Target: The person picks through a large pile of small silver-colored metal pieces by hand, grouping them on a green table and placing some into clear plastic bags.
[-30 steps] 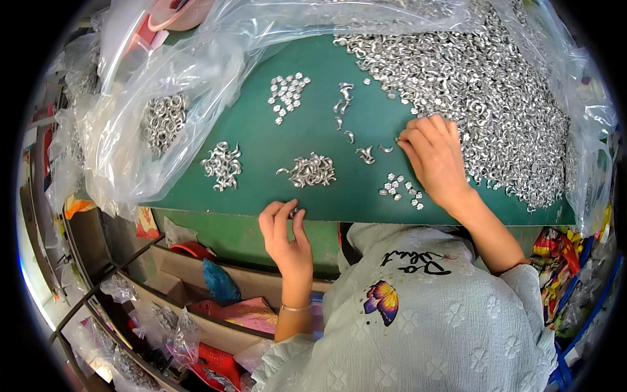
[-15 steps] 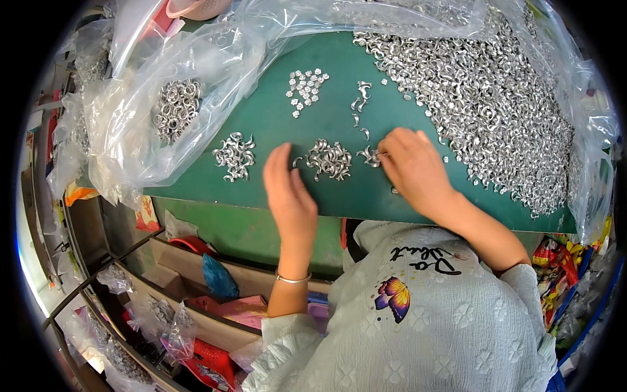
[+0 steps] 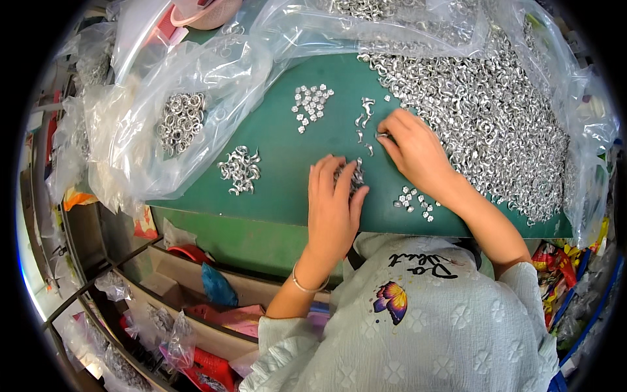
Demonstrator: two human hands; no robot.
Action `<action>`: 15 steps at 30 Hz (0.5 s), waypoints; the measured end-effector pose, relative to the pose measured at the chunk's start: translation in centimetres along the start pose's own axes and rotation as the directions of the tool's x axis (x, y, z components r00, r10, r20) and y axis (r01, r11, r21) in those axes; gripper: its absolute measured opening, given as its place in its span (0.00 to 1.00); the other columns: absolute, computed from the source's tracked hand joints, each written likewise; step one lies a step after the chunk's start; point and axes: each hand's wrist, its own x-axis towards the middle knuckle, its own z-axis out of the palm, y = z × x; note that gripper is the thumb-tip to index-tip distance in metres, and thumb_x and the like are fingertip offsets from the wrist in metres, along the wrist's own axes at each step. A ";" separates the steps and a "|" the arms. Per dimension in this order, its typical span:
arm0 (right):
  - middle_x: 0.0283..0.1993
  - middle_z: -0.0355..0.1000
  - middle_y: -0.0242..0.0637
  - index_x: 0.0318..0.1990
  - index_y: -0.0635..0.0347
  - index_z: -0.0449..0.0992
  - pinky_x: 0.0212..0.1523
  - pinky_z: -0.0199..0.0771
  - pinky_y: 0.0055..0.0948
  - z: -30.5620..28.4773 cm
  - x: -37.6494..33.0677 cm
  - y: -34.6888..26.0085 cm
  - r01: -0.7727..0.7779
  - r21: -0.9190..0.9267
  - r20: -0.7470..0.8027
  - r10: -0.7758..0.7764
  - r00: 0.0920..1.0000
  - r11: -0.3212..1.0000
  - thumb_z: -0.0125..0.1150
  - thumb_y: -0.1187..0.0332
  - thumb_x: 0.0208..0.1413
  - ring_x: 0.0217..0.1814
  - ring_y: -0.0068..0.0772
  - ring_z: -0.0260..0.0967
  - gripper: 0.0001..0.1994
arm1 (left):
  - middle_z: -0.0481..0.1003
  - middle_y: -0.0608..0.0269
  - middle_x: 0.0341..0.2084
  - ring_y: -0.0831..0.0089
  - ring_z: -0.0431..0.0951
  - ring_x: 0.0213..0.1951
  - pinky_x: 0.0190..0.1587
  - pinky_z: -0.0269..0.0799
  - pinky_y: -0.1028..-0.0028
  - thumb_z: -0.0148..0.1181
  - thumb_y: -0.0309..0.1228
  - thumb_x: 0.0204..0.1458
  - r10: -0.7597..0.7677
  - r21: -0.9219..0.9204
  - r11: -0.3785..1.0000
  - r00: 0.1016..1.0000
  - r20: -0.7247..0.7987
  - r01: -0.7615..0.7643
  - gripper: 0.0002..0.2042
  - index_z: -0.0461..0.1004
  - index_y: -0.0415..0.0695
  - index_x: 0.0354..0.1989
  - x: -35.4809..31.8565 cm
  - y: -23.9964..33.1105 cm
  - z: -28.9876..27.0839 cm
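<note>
My left hand [image 3: 332,209] lies over a small pile of curved silver metal pieces [image 3: 351,175], its fingers apart and partly covering them. My right hand [image 3: 418,149] is closed in a pinch at the right, with a small silver metal piece [image 3: 382,135] at its fingertips; its exact shape is too small to tell. Several loose curved pieces [image 3: 366,111] lie in a short line just left of the right hand. Below that hand is a group of small flower-shaped metal pieces [image 3: 410,198].
A large heap of curved metal pieces [image 3: 503,124] covers the right of the green table [image 3: 274,176]. Further left are flower-shaped pieces [image 3: 312,103], another curved pile [image 3: 240,170], and metal rings [image 3: 181,124] in a clear plastic bag [image 3: 222,78]. Open drawers [image 3: 170,281] sit below.
My left hand has moved right onto the small curved pile, which has shifted right. My right hand has moved up and away from that pile, uncovering the flower-shaped pieces below it.
</note>
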 end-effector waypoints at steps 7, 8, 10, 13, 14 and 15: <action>0.40 0.67 0.45 0.42 0.67 0.71 0.47 0.69 0.40 0.2 3.4 1.2 0.090 -0.075 -0.114 -0.098 0.989 0.993 0.56 0.81 0.46 0.46 0.48 0.67 0.13 | 0.69 0.50 0.49 0.52 0.70 0.50 0.54 0.65 0.64 0.56 0.16 0.50 0.071 -0.012 0.997 0.996 -0.053 -0.072 0.17 0.71 0.37 0.50 4.5 -1.1 -1.5; 0.41 0.67 0.44 0.43 0.67 0.72 0.48 0.69 0.39 0.3 3.3 1.3 0.114 -0.158 -0.052 -0.123 0.991 0.981 0.55 0.81 0.44 0.47 0.47 0.67 0.15 | 0.70 0.51 0.48 0.53 0.70 0.49 0.53 0.66 0.63 0.56 0.16 0.50 0.092 0.011 0.996 0.995 -0.048 -0.091 0.18 0.71 0.37 0.51 5.4 -1.3 -1.3; 0.42 0.67 0.43 0.42 0.67 0.72 0.48 0.69 0.39 -0.3 2.6 1.0 0.107 -0.144 0.000 -0.108 0.994 0.984 0.54 0.81 0.44 0.48 0.46 0.66 0.14 | 0.70 0.51 0.47 0.53 0.70 0.48 0.52 0.66 0.63 0.57 0.17 0.49 0.113 0.000 0.994 0.994 0.000 -0.113 0.18 0.71 0.37 0.50 6.6 -1.5 -1.0; 0.42 0.67 0.42 0.40 0.67 0.73 0.48 0.68 0.37 -1.8 1.3 0.9 0.080 -0.217 0.041 -0.073 0.996 0.973 0.55 0.81 0.42 0.48 0.44 0.66 0.14 | 0.70 0.52 0.45 0.53 0.70 0.48 0.52 0.65 0.64 0.56 0.16 0.49 0.117 0.007 0.993 0.987 0.112 -0.119 0.17 0.71 0.37 0.50 7.6 -1.6 -0.5; 0.42 0.67 0.42 0.40 0.67 0.73 0.48 0.68 0.37 -2.5 1.1 0.8 0.079 -0.253 0.068 -0.063 0.996 0.964 0.55 0.81 0.42 0.48 0.44 0.66 0.14 | 0.70 0.52 0.45 0.53 0.69 0.48 0.52 0.65 0.64 0.56 0.16 0.49 0.121 0.018 0.992 0.979 0.166 -0.125 0.17 0.71 0.37 0.49 7.7 -1.6 -0.6; 0.42 0.67 0.41 0.40 0.67 0.73 0.48 0.68 0.36 -2.9 0.8 0.8 0.068 -0.293 0.088 -0.044 0.995 0.954 0.56 0.81 0.42 0.48 0.43 0.66 0.14 | 0.70 0.53 0.45 0.53 0.69 0.48 0.52 0.65 0.64 0.55 0.15 0.49 0.133 0.026 0.990 0.965 0.225 -0.142 0.17 0.71 0.36 0.49 8.0 -1.6 -0.6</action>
